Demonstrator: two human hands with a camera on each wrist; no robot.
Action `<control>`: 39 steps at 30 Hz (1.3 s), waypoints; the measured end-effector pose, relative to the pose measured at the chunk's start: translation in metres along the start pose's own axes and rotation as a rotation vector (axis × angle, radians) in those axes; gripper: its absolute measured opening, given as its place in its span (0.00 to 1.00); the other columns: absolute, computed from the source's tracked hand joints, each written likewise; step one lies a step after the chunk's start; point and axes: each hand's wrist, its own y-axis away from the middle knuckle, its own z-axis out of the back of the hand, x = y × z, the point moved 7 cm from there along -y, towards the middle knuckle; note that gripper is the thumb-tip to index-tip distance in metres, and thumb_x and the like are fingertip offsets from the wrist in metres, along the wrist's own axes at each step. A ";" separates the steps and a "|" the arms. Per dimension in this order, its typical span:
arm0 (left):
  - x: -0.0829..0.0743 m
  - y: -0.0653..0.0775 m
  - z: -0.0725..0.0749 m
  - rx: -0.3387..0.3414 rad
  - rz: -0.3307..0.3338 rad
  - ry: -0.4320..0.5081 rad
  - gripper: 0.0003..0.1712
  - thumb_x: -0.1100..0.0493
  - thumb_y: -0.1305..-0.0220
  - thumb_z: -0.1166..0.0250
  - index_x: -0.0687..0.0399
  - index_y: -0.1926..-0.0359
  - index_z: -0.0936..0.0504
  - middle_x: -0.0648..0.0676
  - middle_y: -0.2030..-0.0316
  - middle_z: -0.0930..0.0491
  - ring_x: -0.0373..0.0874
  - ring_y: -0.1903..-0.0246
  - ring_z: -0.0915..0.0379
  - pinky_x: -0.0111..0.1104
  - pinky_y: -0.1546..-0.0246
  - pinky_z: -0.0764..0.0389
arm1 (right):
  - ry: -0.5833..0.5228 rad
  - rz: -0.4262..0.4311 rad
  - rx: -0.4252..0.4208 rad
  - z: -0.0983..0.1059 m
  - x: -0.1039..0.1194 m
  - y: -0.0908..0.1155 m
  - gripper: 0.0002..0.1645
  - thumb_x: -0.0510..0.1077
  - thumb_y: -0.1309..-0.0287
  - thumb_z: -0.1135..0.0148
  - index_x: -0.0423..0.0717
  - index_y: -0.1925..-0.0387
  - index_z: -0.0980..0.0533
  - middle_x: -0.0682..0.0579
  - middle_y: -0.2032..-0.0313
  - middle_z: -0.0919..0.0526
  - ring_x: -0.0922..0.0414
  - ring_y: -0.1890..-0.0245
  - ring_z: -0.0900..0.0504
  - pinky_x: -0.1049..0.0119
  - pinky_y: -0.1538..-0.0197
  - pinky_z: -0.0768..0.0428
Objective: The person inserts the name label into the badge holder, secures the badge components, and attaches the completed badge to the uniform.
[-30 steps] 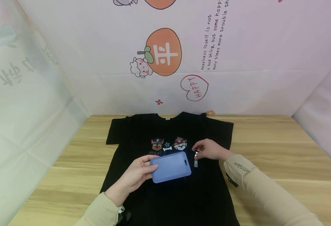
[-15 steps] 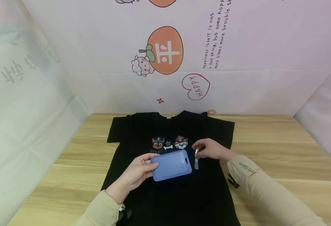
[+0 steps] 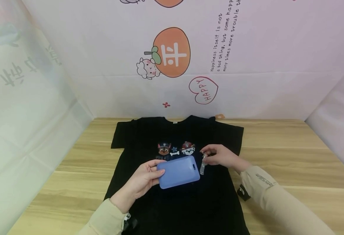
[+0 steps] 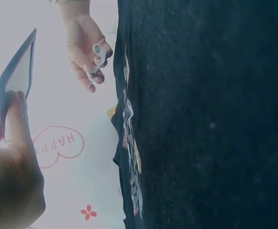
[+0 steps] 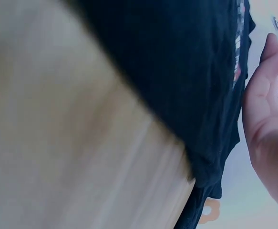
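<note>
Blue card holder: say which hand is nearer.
Left. The left hand grips the blue card holder at one end; the right hand, pinching a small strap clip, is apart, beyond the slotted end.

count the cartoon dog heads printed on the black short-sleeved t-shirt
2: brown head in dark cap at left, white head in red helmet at right. More may be hidden behind the blue rectangular card holder.

Here's the pale back wall, a printed sheet sporting a big orange fruit, a white lamb touching it, a red heart reading HAPPY, and sideways English lettering! White side walls flank the light wood-grain table, the light soft, pinkish at upper right.
</note>
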 end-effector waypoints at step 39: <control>-0.003 0.000 -0.010 -0.012 -0.045 0.031 0.21 0.68 0.33 0.47 0.68 0.40 0.36 0.48 0.59 0.16 0.37 0.63 0.18 0.31 0.59 0.17 | -0.752 0.133 -0.110 -0.024 0.021 0.031 0.10 0.36 0.34 0.49 0.47 0.52 0.30 0.58 0.65 0.18 0.66 0.67 0.18 0.75 0.59 0.19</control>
